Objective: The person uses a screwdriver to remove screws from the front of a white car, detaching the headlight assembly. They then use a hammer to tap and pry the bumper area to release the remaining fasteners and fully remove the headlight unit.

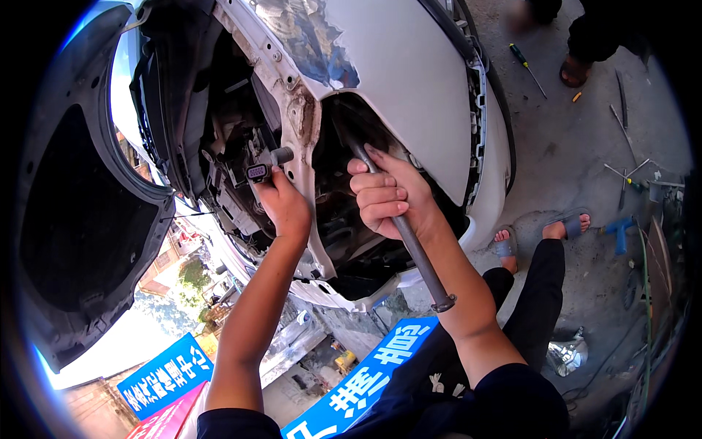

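Observation:
My right hand (387,192) is wrapped round a long dark metal bar (419,256). The bar's far end goes into the dark opening in the car's front corner, and its near end, with a small flange, lies over my right forearm. My left hand (284,205) is closed at the front frame panel (300,121), its fingers mostly hidden. Just beside its thumb are a black multi-pin electrical connector (257,173) and a short grey cylinder (281,155). I cannot make out what the left fingers grip. The silver fender (417,80) has a crumpled, scraped patch (322,51).
The raised hood (80,197) stands at left. On the concrete floor at right lie a green-handled screwdriver (528,67), several rods and tools (627,175) and a blue-handled tool (621,233). Another person's foot (574,72) is at the top right. Blue signs (376,377) stand below.

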### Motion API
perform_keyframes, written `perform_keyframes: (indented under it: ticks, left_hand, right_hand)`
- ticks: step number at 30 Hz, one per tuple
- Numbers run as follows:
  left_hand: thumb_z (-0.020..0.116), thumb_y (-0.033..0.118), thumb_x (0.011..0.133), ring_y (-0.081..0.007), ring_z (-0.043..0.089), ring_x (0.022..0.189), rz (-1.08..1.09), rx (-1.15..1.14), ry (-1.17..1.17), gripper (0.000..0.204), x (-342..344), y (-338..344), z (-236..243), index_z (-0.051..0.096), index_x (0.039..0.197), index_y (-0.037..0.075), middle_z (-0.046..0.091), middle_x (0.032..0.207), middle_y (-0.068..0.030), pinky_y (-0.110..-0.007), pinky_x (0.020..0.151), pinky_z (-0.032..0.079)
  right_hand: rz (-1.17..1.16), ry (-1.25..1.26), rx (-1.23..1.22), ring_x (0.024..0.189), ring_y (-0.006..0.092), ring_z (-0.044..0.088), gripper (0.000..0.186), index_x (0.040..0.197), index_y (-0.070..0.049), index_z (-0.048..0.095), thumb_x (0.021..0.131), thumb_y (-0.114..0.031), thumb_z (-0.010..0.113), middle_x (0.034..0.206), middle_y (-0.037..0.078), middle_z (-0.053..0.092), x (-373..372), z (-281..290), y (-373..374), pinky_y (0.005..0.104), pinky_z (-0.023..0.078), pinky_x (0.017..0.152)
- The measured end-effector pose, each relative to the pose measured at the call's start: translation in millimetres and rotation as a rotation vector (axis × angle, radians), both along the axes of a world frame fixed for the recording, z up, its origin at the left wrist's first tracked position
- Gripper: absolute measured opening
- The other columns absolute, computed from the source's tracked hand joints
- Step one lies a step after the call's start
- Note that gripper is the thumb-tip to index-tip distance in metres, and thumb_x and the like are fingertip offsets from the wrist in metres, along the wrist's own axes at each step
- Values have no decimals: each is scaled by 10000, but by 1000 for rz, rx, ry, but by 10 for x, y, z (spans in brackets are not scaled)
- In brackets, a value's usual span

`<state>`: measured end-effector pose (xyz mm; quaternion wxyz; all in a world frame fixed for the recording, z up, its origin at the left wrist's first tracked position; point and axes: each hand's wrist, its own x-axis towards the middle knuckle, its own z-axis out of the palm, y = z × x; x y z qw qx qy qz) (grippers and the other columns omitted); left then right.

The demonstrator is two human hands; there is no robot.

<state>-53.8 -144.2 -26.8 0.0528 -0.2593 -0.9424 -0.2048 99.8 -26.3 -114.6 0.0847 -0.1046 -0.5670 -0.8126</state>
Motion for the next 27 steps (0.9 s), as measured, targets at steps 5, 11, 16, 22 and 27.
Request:
perform_keyframes:
  ticks: [5, 11, 16, 22, 27]
  left_hand:
    - [472, 207, 1005, -325, 593, 1058, 26, 1, 15, 345, -20, -11, -7, 533, 1213, -61, 627, 1140, -205, -401, 951, 424]
    - [476, 234, 999, -382, 602, 1032, 36, -10, 16, 357, -43, -23, -20, 553, 1193, -56, 631, 1109, -235, -436, 918, 439]
    - [471, 217, 1002, -358, 596, 1046, 10, -19, 21, 345, -16, -18, -10, 545, 1197, -58, 628, 1115, -224, -419, 934, 429]
    - [464, 176, 1009, -270, 587, 1065, 46, -80, 36, 323, -17, -7, -1, 514, 1217, -68, 623, 1148, -182, -362, 973, 411]
    - [468, 180, 1009, -265, 590, 1052, 33, -56, -5, 325, -37, -15, 7, 517, 1207, -73, 626, 1139, -186, -364, 955, 419]
  right_hand:
    - [207, -186, -105, 382, 50, 375, 304, 900, -29, 443, 1062, -282, 395, 568, -38, 355, -6, 94, 125, 191, 368, 312]
    - [-210, 93, 76, 352, 45, 344, 383, 905, -38, 452, 1075, -359, 330, 522, -40, 320, -6, 89, -1, 208, 338, 272]
    - [10, -7, -68, 373, 46, 369, 348, 895, -29, 470, 1068, -314, 369, 554, -40, 352, 19, 30, -49, 203, 365, 304]
    - [138, -160, 12, 377, 29, 331, 335, 886, -66, 465, 1062, -341, 390, 567, -60, 343, 37, 90, 134, 185, 326, 310]
    - [-64, 52, 200, 356, 28, 305, 397, 859, -76, 493, 1063, -396, 376, 538, -66, 319, 22, -8, 27, 195, 304, 288]
